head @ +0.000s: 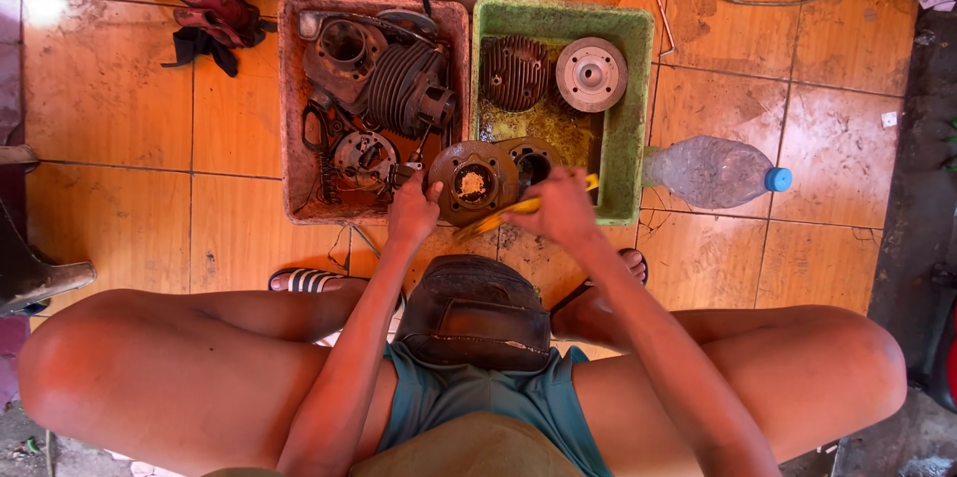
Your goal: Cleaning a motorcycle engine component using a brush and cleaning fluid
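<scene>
**Engine parts sorted into trays on a tiled floor**

The floor (110, 88) is orange tile, stained with oil and dirt, and the person squats low over it with knees spread wide, sandalled feet flat, so both arms hang free between the legs and the work stays close under the eyes.

Two shallow trays sit side by side just beyond the feet. The red tray (291, 138) on the left holds a finned engine cylinder (404, 88) and other greasy pieces heaped together. The green tray (630, 118) on the right holds a finned cylinder head (515, 71) and a round disc-shaped part (591, 74), with grimy liquid pooled on its bottom; the walls keep the mess off the tiles.

The engine casing (488, 178), brown and round with two openings, is propped where the two trays meet, at their near edge. The left hand (413, 210) grips its left rim, seemingly to steady it. The right hand (564, 206) is clenched round a yellow-handled tool (503, 219), which points left under the casing; its tip is hidden, so I cannot tell what it touches.

A clear plastic bottle (713, 173) with a blue cap lies on its side just right of the green tray, within reach. A red power tool (214, 8) lies far left.
</scene>
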